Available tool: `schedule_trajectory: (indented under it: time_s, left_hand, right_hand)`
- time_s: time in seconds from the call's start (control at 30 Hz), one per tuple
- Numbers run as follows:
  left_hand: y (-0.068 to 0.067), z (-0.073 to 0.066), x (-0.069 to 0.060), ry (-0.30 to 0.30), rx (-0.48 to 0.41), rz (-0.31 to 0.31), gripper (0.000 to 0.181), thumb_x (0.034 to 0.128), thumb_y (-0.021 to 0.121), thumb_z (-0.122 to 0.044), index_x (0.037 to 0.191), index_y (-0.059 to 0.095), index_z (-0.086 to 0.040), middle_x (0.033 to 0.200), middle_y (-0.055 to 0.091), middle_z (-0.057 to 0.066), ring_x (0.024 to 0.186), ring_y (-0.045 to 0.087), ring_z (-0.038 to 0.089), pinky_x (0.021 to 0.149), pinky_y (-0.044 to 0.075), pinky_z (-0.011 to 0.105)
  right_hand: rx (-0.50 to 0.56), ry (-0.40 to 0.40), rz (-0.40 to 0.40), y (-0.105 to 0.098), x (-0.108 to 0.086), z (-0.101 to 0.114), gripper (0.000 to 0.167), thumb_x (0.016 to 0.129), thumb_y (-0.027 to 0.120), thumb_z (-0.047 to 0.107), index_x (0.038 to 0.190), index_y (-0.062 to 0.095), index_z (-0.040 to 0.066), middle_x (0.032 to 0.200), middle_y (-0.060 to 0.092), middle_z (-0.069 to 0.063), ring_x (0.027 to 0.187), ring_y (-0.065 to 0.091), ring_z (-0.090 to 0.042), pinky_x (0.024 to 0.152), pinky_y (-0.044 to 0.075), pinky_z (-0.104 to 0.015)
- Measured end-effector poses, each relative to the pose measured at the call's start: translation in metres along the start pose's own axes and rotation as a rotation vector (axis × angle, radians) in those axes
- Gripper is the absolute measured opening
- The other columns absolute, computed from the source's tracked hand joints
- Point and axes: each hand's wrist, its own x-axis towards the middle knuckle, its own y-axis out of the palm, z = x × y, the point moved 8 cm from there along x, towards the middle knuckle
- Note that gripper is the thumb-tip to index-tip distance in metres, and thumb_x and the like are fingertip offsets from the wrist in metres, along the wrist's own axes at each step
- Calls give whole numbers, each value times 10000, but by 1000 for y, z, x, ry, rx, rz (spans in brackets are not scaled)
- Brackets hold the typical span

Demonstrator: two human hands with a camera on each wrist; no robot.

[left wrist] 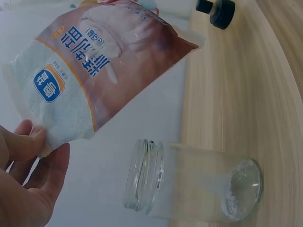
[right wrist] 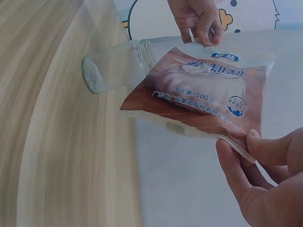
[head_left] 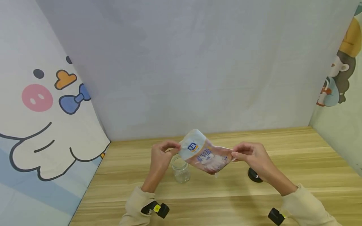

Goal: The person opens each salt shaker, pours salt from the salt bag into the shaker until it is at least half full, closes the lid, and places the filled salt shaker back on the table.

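A printed plastic salt bag (head_left: pixel 207 154), pale at one end and reddish brown at the other, is held tilted above the table between both hands. My left hand (head_left: pixel 161 157) pinches a corner at its pale end. The right hand (head_left: pixel 254 157) pinches a corner at the brown end between thumb and fingers. Below the bag, close to my left hand, an open glass jar (head_left: pixel 181 172) stands upright. White grains or residue show at the jar's bottom (left wrist: pixel 242 189) in the left wrist view. Whether the bag is cut open cannot be told.
A round black lid (head_left: pixel 254 175) lies on the wooden table (head_left: pixel 220 201), partly hidden by the right hand. Behind the table hangs a plain grey cloth (head_left: pixel 198 78). A cartoon-printed cloth (head_left: pixel 51 141) borders the left side.
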Motion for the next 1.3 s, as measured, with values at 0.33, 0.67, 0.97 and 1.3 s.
schedule_trajectory:
  time_s: [0.33,0.67,0.97,1.3]
  left_hand:
    - [-7,0,-2,-16,-17,8,80,755,645,164,816,674,121,848,674,207,792,653,233,693,571,262]
    - [-14,8,-3,-23,14,2,81,755,652,151,813,684,106,852,681,186,788,658,241,679,575,260]
    - [-22,19,-1,0,16,3,77,739,644,171,778,678,113,814,678,201,770,662,232,657,568,240]
    - [-27,46,4,4,-3,-13,123,720,668,164,737,696,46,791,683,138,760,668,221,643,574,255]
  right_hand:
    - [-106,-20,-46,3,8,13,122,888,650,72,907,656,-49,848,669,-145,732,668,-198,716,584,-346]
    - [-185,-16,-60,7,13,25,114,896,644,88,921,667,-21,875,672,-116,780,652,-185,694,553,-266]
    - [-262,-55,-70,12,19,36,66,885,644,55,880,671,-5,832,672,-93,751,640,-185,619,506,-265]
    - [-294,-103,-61,17,21,47,61,886,644,50,887,680,1,849,675,-96,728,648,-180,621,542,-276]
